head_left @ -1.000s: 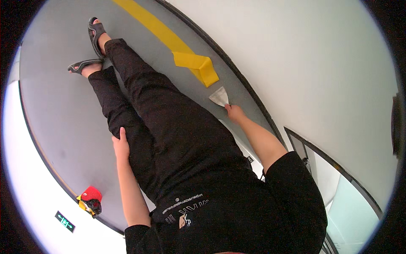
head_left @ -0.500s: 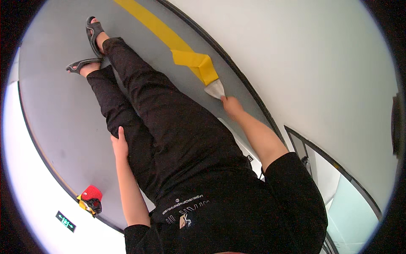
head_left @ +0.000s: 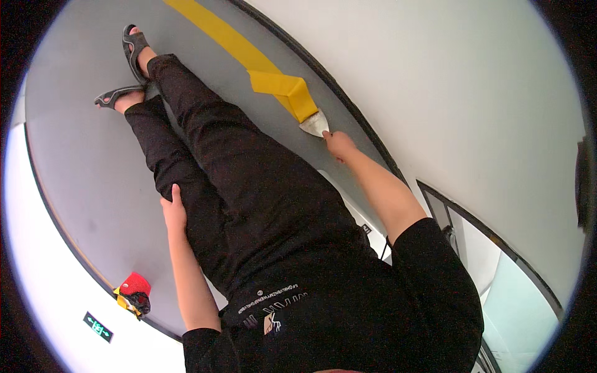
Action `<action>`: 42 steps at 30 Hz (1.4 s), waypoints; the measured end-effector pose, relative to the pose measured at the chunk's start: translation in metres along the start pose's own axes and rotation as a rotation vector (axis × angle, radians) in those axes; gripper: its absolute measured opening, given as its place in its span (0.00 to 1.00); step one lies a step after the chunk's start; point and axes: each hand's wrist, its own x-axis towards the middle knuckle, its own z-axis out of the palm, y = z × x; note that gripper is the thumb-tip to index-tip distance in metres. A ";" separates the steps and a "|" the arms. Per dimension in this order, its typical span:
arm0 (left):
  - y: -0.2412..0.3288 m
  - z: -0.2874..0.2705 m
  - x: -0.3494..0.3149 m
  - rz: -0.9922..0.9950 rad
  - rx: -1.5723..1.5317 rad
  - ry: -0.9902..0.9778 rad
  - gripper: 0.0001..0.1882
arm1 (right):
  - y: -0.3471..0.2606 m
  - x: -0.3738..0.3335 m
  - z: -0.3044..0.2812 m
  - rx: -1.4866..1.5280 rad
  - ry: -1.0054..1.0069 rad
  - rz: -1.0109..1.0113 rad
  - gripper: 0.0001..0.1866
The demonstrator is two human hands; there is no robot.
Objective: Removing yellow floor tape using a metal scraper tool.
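Observation:
My right hand is closed round the handle of a scraper with a wide pale metal blade. The blade's front edge meets the end of a yellow floor tape strip. Near the blade the strip is loose and folded over, while its far part lies along the grey floor. My left hand rests against my trouser leg near the knee, thumb stretched out and the other fingers partly hidden. It holds no tool.
A white wall with a dark skirting strip runs close along the right of the tape. At the lower left a red and black item with yellow parts lies by the other wall, near a green sign. A dark-framed glass door stands lower right.
My right hand and the scraper have moved slightly forward, away from me, toward the folded tape. The left hand stays at the knee.

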 end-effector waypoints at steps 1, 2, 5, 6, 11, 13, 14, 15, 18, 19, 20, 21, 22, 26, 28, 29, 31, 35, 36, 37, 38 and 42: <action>-0.001 0.002 0.004 0.006 -0.007 0.004 0.47 | 0.010 0.006 0.001 0.001 0.008 -0.007 0.32; -0.005 0.004 0.007 0.035 -0.007 0.015 0.47 | 0.031 0.013 0.008 -0.082 0.094 -0.113 0.32; -0.006 0.012 0.009 0.085 -0.021 0.004 0.48 | 0.079 0.029 0.027 -0.151 0.175 -0.172 0.32; -0.003 0.012 0.009 0.104 -0.037 -0.001 0.48 | 0.082 0.032 0.029 -0.136 0.165 -0.144 0.32; 0.005 0.001 -0.001 0.013 -0.010 -0.019 0.48 | 0.000 0.004 0.003 -0.087 0.060 -0.106 0.32; 0.009 -0.003 -0.003 -0.013 0.000 -0.019 0.48 | 0.008 0.004 0.007 -0.027 -0.056 -0.008 0.32; 0.010 0.003 0.000 0.034 -0.002 -0.008 0.48 | 0.043 0.025 0.018 -0.108 0.117 -0.161 0.33; 0.009 0.008 0.002 0.074 0.003 -0.001 0.48 | 0.069 0.037 0.028 -0.192 0.282 -0.307 0.34; 0.006 0.011 0.003 0.059 -0.015 -0.007 0.48 | 0.083 0.041 0.038 -0.156 0.268 -0.199 0.34; 0.003 0.008 0.003 0.053 -0.011 0.000 0.48 | 0.066 0.038 0.034 -0.156 0.261 -0.205 0.34; -0.003 0.002 0.003 0.051 -0.019 0.003 0.49 | 0.031 0.026 0.025 -0.142 0.176 -0.173 0.34; -0.004 0.001 0.003 0.057 -0.030 -0.004 0.49 | 0.014 0.021 0.016 -0.127 0.102 -0.132 0.33; -0.001 0.001 0.001 0.060 -0.028 -0.010 0.49 | 0.015 0.022 0.014 -0.125 0.103 -0.126 0.33; -0.004 0.005 0.008 0.065 -0.004 0.002 0.48 | 0.053 0.039 0.027 -0.137 0.170 -0.267 0.33; -0.002 0.014 0.010 0.100 0.003 0.003 0.48 | 0.085 0.050 0.040 -0.163 0.307 -0.397 0.34; 0.004 0.018 0.008 0.096 -0.002 -0.005 0.48 | 0.093 0.055 0.042 -0.186 0.334 -0.363 0.33; 0.001 0.012 0.007 0.080 0.000 0.005 0.48 | 0.071 0.048 0.040 -0.208 0.345 -0.345 0.33; -0.009 0.001 0.004 0.027 0.006 0.002 0.48 | 0.010 0.014 0.016 -0.170 0.070 -0.123 0.32; 0.000 0.001 0.002 0.005 0.017 -0.002 0.48 | 0.014 0.016 0.011 -0.204 0.065 -0.184 0.32; 0.008 0.004 0.002 0.011 0.009 -0.001 0.48 | 0.029 0.023 0.011 -0.205 0.075 -0.187 0.32; 0.014 0.007 0.000 0.024 -0.002 -0.020 0.49 | 0.055 0.027 0.019 -0.241 0.147 -0.282 0.33; -0.002 0.007 0.004 0.060 0.011 0.027 0.49 | 0.058 0.018 0.034 -0.230 0.279 -0.378 0.33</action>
